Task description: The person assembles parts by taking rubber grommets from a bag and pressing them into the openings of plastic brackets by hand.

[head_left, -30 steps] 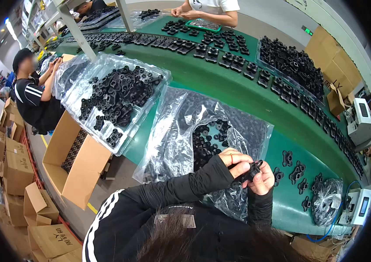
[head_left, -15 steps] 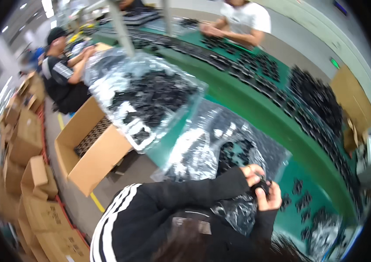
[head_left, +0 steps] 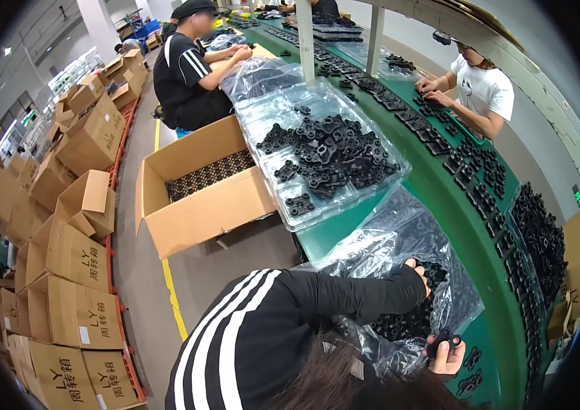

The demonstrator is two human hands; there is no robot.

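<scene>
My right hand [head_left: 448,357] is closed around a small black plastic part [head_left: 444,339] with rounded lobes, held up at the near right edge of an open clear plastic bag [head_left: 459,270]. Inside that bag lies a heap of similar black parts [head_left: 399,324]. My left hand [head_left: 418,269] reaches into the heap's far side. Its fingertips are hidden among the parts and behind my black sleeve, so their grip does not show. A few loose black parts [head_left: 469,383] rest on the green table beside my right hand.
Beyond the bag, a clear tray [head_left: 312,217] holds many black parts. An open cardboard box [head_left: 201,229] stands left of it. A conveyor [head_left: 471,198] carrying black parts curves along the far side. One co-worker [head_left: 191,78] sits at far left, another [head_left: 484,85] across the conveyor.
My hands were together at one black part. Now they are apart: the left has gone into the bag's heap, while the right keeps a part near the bag's edge. The whole view has shifted.
</scene>
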